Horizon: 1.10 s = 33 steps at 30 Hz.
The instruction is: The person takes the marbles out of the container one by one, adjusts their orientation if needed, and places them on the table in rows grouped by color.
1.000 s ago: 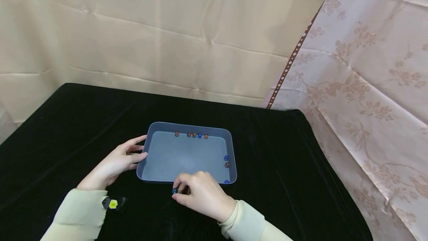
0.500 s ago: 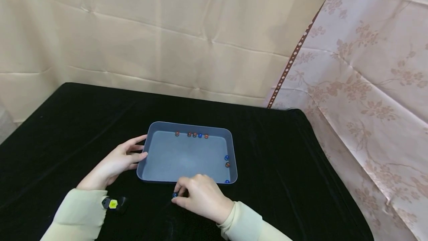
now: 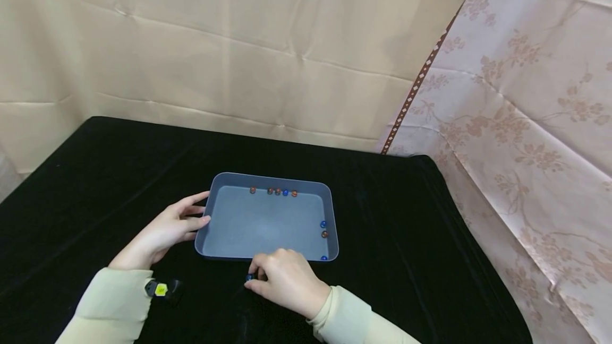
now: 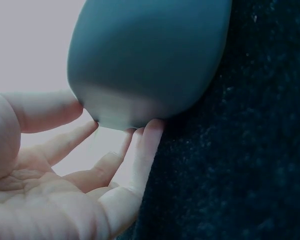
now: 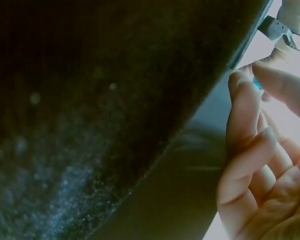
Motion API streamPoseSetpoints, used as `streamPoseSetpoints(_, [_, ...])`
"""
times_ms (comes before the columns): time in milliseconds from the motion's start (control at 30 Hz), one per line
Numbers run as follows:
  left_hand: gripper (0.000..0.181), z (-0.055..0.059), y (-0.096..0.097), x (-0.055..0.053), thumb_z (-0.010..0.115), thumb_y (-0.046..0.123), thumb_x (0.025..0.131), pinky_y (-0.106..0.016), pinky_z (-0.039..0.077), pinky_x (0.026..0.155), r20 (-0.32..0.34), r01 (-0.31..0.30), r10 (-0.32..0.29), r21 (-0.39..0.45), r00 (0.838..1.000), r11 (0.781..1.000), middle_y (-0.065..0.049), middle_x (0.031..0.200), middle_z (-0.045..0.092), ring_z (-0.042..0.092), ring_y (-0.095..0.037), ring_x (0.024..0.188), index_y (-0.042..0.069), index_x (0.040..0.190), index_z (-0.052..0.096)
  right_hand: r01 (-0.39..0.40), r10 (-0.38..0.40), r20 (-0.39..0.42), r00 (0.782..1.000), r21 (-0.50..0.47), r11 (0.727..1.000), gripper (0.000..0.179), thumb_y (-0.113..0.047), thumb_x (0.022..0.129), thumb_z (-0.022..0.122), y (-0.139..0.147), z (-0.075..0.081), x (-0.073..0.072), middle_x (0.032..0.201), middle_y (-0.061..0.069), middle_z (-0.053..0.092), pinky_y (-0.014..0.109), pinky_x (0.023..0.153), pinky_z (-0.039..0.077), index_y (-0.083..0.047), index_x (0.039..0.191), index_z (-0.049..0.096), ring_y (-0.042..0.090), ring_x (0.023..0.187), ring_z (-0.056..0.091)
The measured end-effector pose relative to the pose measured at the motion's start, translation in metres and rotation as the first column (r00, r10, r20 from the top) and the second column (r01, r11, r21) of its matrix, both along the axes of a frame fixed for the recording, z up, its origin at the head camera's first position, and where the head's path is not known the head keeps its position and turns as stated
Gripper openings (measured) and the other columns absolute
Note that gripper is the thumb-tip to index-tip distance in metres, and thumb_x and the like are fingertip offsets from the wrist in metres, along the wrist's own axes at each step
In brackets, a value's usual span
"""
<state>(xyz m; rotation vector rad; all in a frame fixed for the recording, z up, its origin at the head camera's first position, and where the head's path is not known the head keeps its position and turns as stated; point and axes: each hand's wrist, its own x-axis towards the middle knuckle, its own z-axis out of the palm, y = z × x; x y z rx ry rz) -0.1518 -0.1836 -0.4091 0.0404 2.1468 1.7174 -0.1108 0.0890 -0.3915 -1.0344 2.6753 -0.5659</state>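
Note:
A blue-grey rectangular tray (image 3: 268,222) lies on the black cloth, with several brownish and blue marbles inside. Most sit in a row along its far wall, such as this blue marble (image 3: 285,192); others, like a brownish marble (image 3: 324,234), are by the right wall. My left hand (image 3: 167,232) rests its spread fingertips against the outside of the left wall, as the left wrist view shows too. In front of the tray's near edge, my right hand (image 3: 289,283) pinches a dark blue marble (image 3: 249,277) between thumb and index finger. A sliver of this marble (image 5: 257,84) shows in the right wrist view.
Black cloth (image 3: 406,259) covers the table, whose far edge meets a cream curtain (image 3: 191,57). A pink floral curtain (image 3: 535,121) hangs along the right side. A black device with a yellow label (image 3: 161,290) is strapped at the left wrist.
My right hand has drawn slightly towards me with the blue marble pinched. My left hand and the tray have stayed in place.

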Motion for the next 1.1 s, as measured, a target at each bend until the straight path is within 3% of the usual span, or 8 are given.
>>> streamPoseSetpoints(467, [0.070,-0.0012,-0.0001,-0.0010,0.055,0.021,0.102,-0.049,0.054,0.099,-0.007,0.001,-0.001,-0.007,1.000,1.000,-0.032,0.150,0.031,0.052,-0.040,0.126,0.011,0.159,0.016,-0.010,0.017,-0.093,0.996,0.078,0.997,0.014,-0.032,0.090,0.073,-0.0016,-0.0018,-0.0003,0.066,-0.015,0.064,0.008,0.049,0.036,-0.020,0.096,0.075,-0.009,0.053,0.044])
streamPoseSetpoints(800, [0.070,-0.0017,0.0000,-0.0010,0.054,0.023,0.102,-0.050,0.053,0.100,0.000,-0.003,0.003,-0.018,1.000,1.000,-0.032,0.150,0.031,0.050,-0.042,0.128,0.012,0.159,0.015,-0.001,0.030,-0.185,0.982,0.157,0.988,0.014,-0.036,0.088,0.074,-0.0048,-0.0042,-0.0003,0.077,-0.014,0.071,0.010,0.048,0.037,-0.024,0.095,0.076,-0.006,0.056,0.050])
streamPoseSetpoints(1100, [0.070,-0.0019,-0.0002,-0.0004,0.055,0.022,0.102,-0.049,0.053,0.099,-0.008,0.000,0.000,-0.015,1.000,1.000,-0.033,0.149,0.031,0.052,-0.041,0.126,0.011,0.159,0.016,-0.003,0.036,-0.194,0.980,0.168,0.986,0.014,-0.034,0.088,0.075,-0.0055,-0.0051,-0.0003,0.079,-0.012,0.073,0.012,0.047,0.039,-0.022,0.095,0.077,-0.003,0.057,0.056])
